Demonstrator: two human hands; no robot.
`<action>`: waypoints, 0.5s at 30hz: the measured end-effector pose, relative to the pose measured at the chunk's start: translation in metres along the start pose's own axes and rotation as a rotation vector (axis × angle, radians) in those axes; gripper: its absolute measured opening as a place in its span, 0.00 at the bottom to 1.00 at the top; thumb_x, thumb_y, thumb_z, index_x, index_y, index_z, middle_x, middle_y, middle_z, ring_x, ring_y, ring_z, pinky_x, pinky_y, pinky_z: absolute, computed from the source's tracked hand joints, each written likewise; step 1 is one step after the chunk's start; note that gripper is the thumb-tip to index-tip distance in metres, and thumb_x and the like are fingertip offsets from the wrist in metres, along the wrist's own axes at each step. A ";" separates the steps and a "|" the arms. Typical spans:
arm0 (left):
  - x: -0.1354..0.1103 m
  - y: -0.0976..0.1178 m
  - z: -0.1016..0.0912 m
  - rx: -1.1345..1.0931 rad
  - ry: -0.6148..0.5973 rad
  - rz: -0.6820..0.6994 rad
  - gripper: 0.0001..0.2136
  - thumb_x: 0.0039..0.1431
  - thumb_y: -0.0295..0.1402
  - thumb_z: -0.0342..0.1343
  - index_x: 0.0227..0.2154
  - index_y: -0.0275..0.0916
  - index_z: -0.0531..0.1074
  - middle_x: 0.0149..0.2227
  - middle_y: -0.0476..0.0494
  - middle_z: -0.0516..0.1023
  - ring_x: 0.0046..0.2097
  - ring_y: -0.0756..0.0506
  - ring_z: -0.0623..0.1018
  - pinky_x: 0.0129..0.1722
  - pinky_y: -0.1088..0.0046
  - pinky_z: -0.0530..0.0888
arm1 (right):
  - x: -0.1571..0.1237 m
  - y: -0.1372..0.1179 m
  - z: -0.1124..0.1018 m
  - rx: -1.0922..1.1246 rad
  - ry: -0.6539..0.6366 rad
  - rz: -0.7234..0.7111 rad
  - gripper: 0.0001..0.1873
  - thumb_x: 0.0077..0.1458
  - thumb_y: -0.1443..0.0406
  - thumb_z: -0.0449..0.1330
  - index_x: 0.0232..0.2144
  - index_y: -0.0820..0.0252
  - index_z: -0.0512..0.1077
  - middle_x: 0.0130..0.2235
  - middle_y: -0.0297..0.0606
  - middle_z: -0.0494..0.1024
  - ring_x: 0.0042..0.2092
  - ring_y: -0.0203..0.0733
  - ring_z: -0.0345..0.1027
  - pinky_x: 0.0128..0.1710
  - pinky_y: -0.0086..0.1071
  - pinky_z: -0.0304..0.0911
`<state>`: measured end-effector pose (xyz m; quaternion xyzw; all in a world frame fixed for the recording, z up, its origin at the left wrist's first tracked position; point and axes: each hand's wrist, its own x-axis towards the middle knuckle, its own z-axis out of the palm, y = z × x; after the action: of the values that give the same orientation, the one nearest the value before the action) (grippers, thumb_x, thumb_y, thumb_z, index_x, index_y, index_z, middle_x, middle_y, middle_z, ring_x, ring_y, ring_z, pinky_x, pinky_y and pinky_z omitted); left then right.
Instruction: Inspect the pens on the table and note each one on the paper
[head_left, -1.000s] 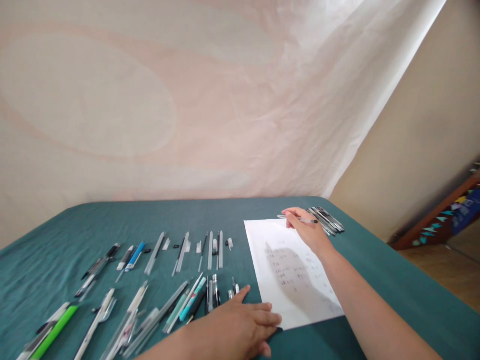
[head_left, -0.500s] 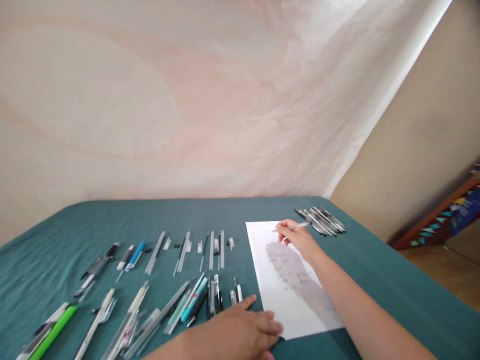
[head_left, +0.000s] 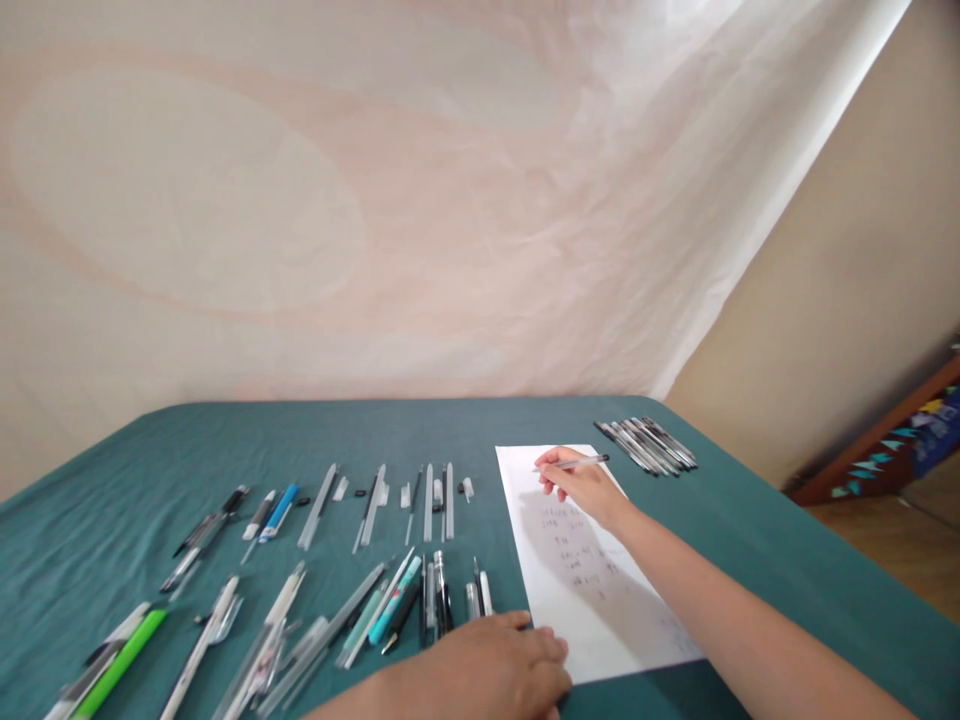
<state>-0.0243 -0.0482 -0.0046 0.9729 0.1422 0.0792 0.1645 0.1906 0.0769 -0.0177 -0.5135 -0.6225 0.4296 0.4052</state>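
Note:
My right hand point(head_left: 581, 485) pinches a slim pen point(head_left: 589, 461) with a clear barrel and dark end. Its tip is at the upper left part of a white sheet of paper point(head_left: 622, 640), above several lines of small dark handwriting. At the sheet's lower left corner, my left hand point(head_left: 502, 665) lies palm down, fingers stretched out and holding nothing. Close to that hand are a white pen part point(head_left: 486, 592) and a black pen with a silver cap point(head_left: 441, 590).
Taken-apart pens, with clear barrels point(head_left: 429, 505), refills and caps, lie in rows on the green tablecloth point(head_left: 247, 440). A bright green pen point(head_left: 124, 660) is at the lower left. A bundle of pens point(head_left: 649, 446) lies at the back right, near a hanging pale cloth point(head_left: 450, 250).
My right hand has shifted left with the pen, near the top of the sheet. My left hand's fingers have drawn closer together. The whole view has moved slightly.

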 end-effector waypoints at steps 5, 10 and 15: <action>0.001 -0.009 0.020 0.074 0.028 0.062 0.12 0.64 0.32 0.49 0.48 0.37 0.69 0.50 0.38 0.74 0.51 0.44 0.74 0.53 0.71 0.65 | -0.007 0.019 0.012 0.008 -0.016 0.014 0.10 0.52 0.59 0.57 0.31 0.60 0.69 0.23 0.30 0.71 0.23 0.33 0.63 0.22 0.26 0.57; 0.001 -0.016 0.036 0.169 0.071 0.118 0.12 0.65 0.30 0.45 0.47 0.35 0.69 0.50 0.38 0.75 0.51 0.43 0.74 0.50 0.71 0.67 | -0.013 0.036 0.007 0.037 0.031 0.018 0.11 0.54 0.57 0.57 0.33 0.59 0.68 0.23 0.30 0.70 0.23 0.33 0.62 0.23 0.26 0.57; 0.002 -0.022 0.041 0.284 0.091 0.167 0.11 0.66 0.30 0.44 0.46 0.34 0.70 0.49 0.41 0.75 0.49 0.45 0.75 0.45 0.72 0.70 | -0.012 0.041 -0.003 0.070 0.039 0.023 0.12 0.55 0.56 0.56 0.35 0.58 0.68 0.25 0.32 0.72 0.23 0.33 0.62 0.22 0.26 0.56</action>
<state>-0.0197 -0.0401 -0.0504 0.9902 0.0778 0.1156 0.0117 0.2071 0.0694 -0.0566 -0.5143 -0.5930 0.4456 0.4303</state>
